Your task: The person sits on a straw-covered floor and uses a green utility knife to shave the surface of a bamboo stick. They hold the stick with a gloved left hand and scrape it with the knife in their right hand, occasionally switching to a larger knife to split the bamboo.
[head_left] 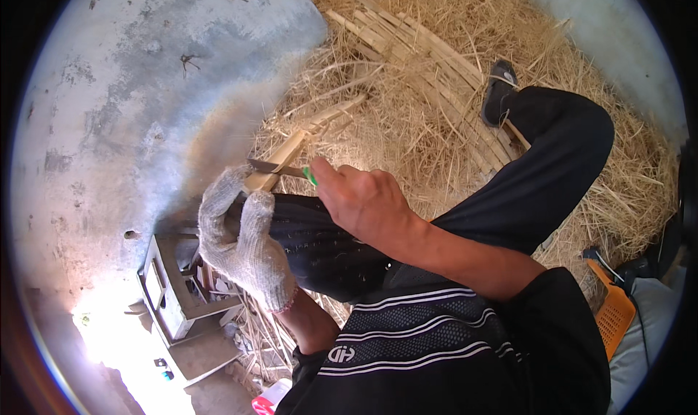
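Observation:
A pale knitted work glove covers my left hand (243, 248). Its thumb and fingers are curled round the near end of a split bamboo strip (289, 149), which slants away over my bent leg. Bare and closed in a fist, my right hand (371, 202) grips a knife (275, 168) with a green handle; most of that handle is hidden in my fingers. The knife's dark blade lies across the strip, close to the gloved fingertips. Thin shavings cling to my dark trouser leg beneath.
Long split strips (429, 58) lie across a floor thick with straw-coloured shavings (567, 175). A stained wall (145, 73) rises on the left. Below it stands a small box-like wooden frame (178, 302) with debris inside. An orange perforated plastic piece (614, 317) is at the right.

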The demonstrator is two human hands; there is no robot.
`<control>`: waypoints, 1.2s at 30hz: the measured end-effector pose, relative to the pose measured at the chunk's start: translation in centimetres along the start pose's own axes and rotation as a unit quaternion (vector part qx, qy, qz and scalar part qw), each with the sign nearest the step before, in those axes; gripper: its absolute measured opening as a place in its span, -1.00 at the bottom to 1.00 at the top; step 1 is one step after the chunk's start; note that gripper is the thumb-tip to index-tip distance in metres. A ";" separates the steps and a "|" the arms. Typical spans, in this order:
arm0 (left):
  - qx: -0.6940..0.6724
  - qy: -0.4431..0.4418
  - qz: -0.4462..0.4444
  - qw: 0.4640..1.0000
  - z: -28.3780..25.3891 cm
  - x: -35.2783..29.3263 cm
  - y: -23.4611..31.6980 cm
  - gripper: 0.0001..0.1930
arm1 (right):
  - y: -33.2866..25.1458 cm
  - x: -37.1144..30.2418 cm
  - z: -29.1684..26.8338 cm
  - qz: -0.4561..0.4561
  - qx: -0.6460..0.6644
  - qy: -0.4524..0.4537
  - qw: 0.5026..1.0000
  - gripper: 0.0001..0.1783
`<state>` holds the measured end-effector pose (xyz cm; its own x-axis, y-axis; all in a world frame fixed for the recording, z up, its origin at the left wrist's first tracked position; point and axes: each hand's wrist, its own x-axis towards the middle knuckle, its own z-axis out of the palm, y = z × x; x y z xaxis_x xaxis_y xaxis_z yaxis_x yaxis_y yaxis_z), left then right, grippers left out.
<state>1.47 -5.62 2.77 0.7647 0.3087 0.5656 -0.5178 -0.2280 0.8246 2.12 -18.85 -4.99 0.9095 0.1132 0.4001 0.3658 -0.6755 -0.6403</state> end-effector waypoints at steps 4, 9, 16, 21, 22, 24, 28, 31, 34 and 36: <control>0.007 -0.057 0.018 0.998 0.7 -0.7 0.0 -0.69 | 4.4 -0.7 0.9 0.003 -0.041 0.040 0.998 -0.68; -0.088 -0.069 0.019 0.994 2.2 -0.4 -0.6 -0.56 | 4.3 0.1 -0.6 0.029 0.026 0.008 0.999 -0.67; -0.062 -0.063 0.018 0.996 1.0 -0.5 -1.1 -0.46 | 1.8 1.8 -4.8 0.184 0.439 -0.236 0.847 -0.71; -0.074 -0.051 0.019 0.996 0.3 -0.5 -1.8 -0.47 | -1.3 -0.1 -4.2 0.002 0.310 -0.053 0.949 -0.72; -0.058 -0.048 0.029 0.997 0.0 -0.4 -2.0 -0.48 | -1.7 -0.3 -4.3 -0.007 0.288 -0.033 0.957 -0.72; -0.055 -0.042 0.049 0.996 -0.6 -0.6 -2.8 -0.47 | -1.5 -0.6 -3.8 -0.018 0.251 -0.025 0.967 -0.72; -0.076 -0.040 0.039 0.996 -0.6 -0.8 -3.0 -0.50 | -2.2 -0.6 -4.6 -0.024 0.288 -0.025 0.957 -0.75; -0.089 -0.013 -0.024 0.996 -0.1 -1.1 -2.1 -0.55 | -2.6 -0.5 -5.5 -0.004 0.293 -0.076 0.953 -0.78; -0.035 -0.016 -0.011 0.999 -0.5 -1.1 -1.7 -0.59 | -2.8 -0.9 -5.1 -0.004 0.237 -0.048 0.970 -0.81; -0.018 -0.008 -0.015 1.000 -0.6 -0.8 -1.7 -0.58 | -2.5 -0.5 -4.5 -0.028 0.153 -0.026 0.988 -0.84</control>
<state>1.51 -4.91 0.91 0.7859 0.3003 0.5405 -0.5079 -0.1851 0.8413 -0.14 -20.49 -0.67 0.8925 0.1860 0.4110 0.4505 -0.4170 -0.7894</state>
